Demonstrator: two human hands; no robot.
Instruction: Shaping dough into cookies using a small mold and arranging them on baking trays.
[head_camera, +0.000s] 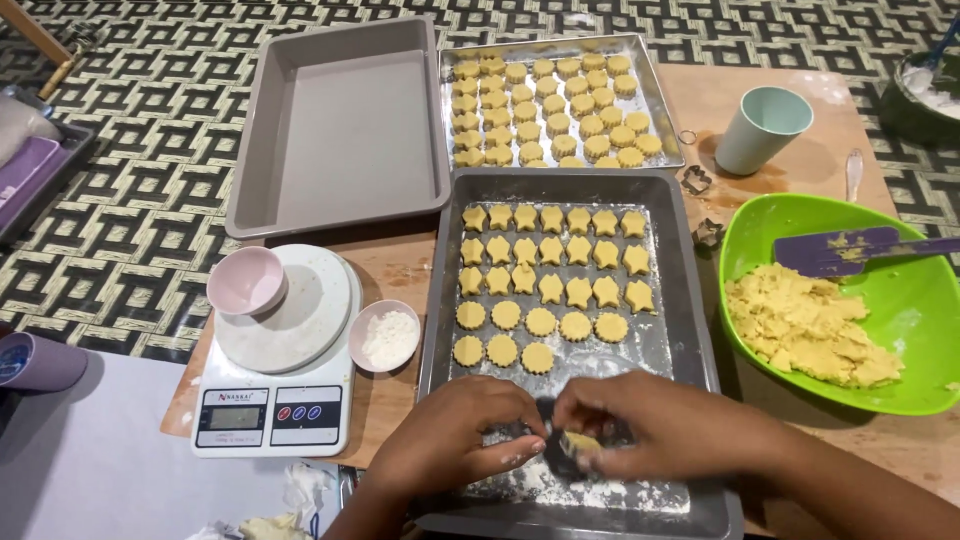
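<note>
Risk first: small pale-yellow piece of cookie dough (579, 441) sits pinched at the fingertips of the right hand (640, 430), just above the floured near end of the dark grey rectangular metal baking tray (690, 330). Judgement: soft dough could tear, smear or lose its cut shape if the pinch tightens, or stick to the fingers where flour is thin. If dropped, it would land in the loose flour patch, not in line with the rows.

Second risk: both hands hover close to the last row of round scalloped dough cookies (502, 350). A slip forward of either hand could dent that row or the star-shaped dough cookies (550, 262) beyond it.

Pose, left hand (455, 440): palm down, fingers curled, fingertips meeting those of the right hand. It seems to steady a small dark object between the two hands; what that object is cannot be told. Flour dust on the fingers.

Pose, right hand: palm down, forearm entering from lower right, thumb and forefingers closed on the dough piece.

Nearby: green plastic bowl of loose dough (905, 300) to the right on the wooden counter (400, 270), clear of both hands.
</note>
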